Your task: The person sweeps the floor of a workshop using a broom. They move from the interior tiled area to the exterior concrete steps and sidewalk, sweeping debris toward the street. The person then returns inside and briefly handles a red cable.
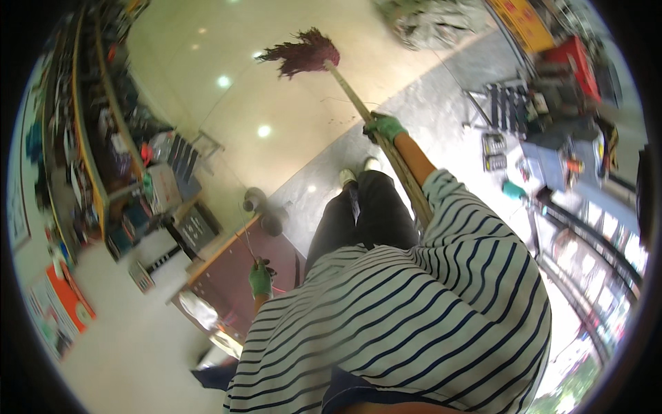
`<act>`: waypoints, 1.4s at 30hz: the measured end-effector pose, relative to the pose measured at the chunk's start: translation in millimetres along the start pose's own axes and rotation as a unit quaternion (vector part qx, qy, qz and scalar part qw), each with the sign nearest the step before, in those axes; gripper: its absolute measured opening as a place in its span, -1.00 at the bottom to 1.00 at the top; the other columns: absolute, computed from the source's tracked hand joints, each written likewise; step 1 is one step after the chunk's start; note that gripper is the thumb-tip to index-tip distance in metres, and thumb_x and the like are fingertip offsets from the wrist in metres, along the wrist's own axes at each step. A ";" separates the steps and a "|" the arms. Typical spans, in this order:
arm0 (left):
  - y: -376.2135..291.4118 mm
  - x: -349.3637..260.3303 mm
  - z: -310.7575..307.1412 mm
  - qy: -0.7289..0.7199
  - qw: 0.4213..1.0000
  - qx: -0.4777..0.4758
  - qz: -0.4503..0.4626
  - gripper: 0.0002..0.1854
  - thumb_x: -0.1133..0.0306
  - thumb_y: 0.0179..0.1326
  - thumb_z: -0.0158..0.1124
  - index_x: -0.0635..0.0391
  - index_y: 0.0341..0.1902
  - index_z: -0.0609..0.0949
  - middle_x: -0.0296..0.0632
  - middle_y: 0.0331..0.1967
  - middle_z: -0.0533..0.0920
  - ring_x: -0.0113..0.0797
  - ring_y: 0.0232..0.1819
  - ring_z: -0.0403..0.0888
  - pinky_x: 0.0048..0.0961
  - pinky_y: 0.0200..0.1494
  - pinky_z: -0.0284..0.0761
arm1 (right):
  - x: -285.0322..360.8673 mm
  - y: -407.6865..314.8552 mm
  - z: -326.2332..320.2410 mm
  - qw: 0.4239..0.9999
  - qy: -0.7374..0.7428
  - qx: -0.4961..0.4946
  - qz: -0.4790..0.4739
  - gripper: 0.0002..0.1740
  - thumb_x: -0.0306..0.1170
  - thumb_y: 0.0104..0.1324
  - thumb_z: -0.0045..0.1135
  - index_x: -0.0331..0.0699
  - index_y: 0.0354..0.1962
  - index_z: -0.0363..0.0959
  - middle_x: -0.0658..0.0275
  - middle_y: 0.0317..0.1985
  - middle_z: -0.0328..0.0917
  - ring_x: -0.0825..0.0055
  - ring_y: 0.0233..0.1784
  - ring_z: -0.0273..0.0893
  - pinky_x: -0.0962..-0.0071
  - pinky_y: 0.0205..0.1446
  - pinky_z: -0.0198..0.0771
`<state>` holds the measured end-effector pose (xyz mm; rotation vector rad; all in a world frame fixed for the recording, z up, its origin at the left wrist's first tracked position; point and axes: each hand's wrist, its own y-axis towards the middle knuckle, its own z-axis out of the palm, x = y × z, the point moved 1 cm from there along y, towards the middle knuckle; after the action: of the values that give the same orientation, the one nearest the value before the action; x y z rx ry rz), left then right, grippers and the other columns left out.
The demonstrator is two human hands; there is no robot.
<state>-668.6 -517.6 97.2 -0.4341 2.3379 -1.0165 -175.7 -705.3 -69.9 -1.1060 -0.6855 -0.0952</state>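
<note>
My right hand (385, 127), in a green glove, grips the wooden handle (349, 93) of a mop. The handle runs back under my right forearm. At its far end the dark red mop head (305, 53) spreads over the pale tiled floor (248, 103). Also gloved in green, my left hand (261, 278) is closed around thin wires (245, 233) whose ends stick out beyond the fingers. That hand is beside my left hip, above a brown tabletop (243, 287) as I see it.
Packed shelves (103, 129) line the left side, with a black folding stool (185, 157) beside them. To the right stand another slatted stool (507, 108), a red container (574, 64) and a blue-grey machine (548, 165). A crumpled silvery heap (434, 23) lies ahead.
</note>
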 end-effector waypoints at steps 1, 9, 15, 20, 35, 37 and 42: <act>7.8 -18.0 5.5 0.032 0.999 0.013 0.023 -0.62 0.06 0.33 -0.09 0.12 -0.27 0.55 -0.32 -0.75 0.45 -0.49 -0.75 0.38 -0.56 -0.69 0.17 | -22.4 -28.5 -13.0 0.999 0.040 -0.003 -0.009 -0.25 -0.56 0.00 0.22 -0.41 0.19 0.16 0.13 -0.56 0.51 0.40 -0.67 0.43 0.43 -0.61 0.36; 51.7 -159.0 102.5 0.229 0.934 0.165 0.219 -0.56 -0.01 0.29 -0.03 0.15 -0.23 0.58 -0.25 -0.66 0.54 -0.48 -0.74 0.38 -0.52 -0.67 0.24 | -143.7 -285.0 -72.0 0.962 0.183 -0.182 0.092 -0.23 -0.59 0.04 0.18 -0.30 0.24 0.12 0.17 -0.51 0.52 0.49 -0.66 0.42 0.53 -0.65 0.32; 32.7 -221.7 175.4 0.243 0.893 0.298 0.234 -0.68 0.39 0.26 -0.01 0.25 0.05 0.46 -0.21 -0.29 0.60 -0.46 -0.64 0.48 -0.57 -0.60 0.40 | -233.0 -400.8 -106.6 0.873 0.286 -0.360 0.163 -0.56 -0.53 0.09 0.08 -0.24 -0.01 0.36 0.19 -0.60 0.49 0.44 -0.73 0.37 0.46 -0.72 0.30; 29.4 -229.1 189.6 0.254 0.863 0.345 0.268 -0.70 0.41 0.25 -0.01 0.27 0.01 0.47 -0.17 -0.29 0.59 -0.43 -0.58 0.52 -0.52 -0.53 0.47 | -281.4 -456.2 -145.7 0.864 0.101 -0.424 0.252 -0.89 -0.59 0.04 0.05 -0.25 -0.43 0.41 0.30 -0.79 0.31 0.48 -0.80 0.31 0.44 -0.80 0.17; 168.5 -340.3 228.3 0.400 0.647 0.378 0.527 -0.56 0.05 0.28 -0.06 0.24 -0.20 0.55 -0.12 -0.48 0.61 -0.32 -0.59 0.56 -0.36 -0.39 0.48 | -130.7 -399.2 -41.2 0.832 0.146 -0.482 0.233 -0.66 -0.64 0.02 0.08 -0.37 -0.18 0.37 0.26 -0.73 0.36 0.49 -0.77 0.33 0.42 -0.77 0.24; 191.6 -372.1 224.2 0.412 0.658 0.373 0.508 -0.56 0.06 0.29 -0.05 0.25 -0.15 0.54 -0.14 -0.45 0.62 -0.34 -0.61 0.55 -0.38 -0.43 0.48 | -102.3 -347.0 -37.8 0.849 0.145 -0.461 0.213 -0.69 -0.59 0.09 0.09 -0.37 -0.16 0.38 0.28 -0.70 0.37 0.50 -0.75 0.34 0.41 -0.74 0.29; 209.8 -462.5 200.9 0.414 0.744 0.367 0.373 -0.69 0.39 0.05 0.18 0.18 -0.09 0.52 -0.21 -0.29 0.60 -0.42 -0.47 0.59 -0.48 -0.44 0.56 | -15.6 -178.7 -30.3 0.918 0.017 -0.372 0.134 -0.77 -0.48 0.03 0.18 -0.35 -0.31 0.42 0.22 -0.63 0.46 0.45 -0.68 0.44 0.42 -0.64 0.42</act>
<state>-194.9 -267.3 -8.4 1.4105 2.0844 -1.7278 -245.3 -818.3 54.6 -1.9187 -0.4593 -0.1461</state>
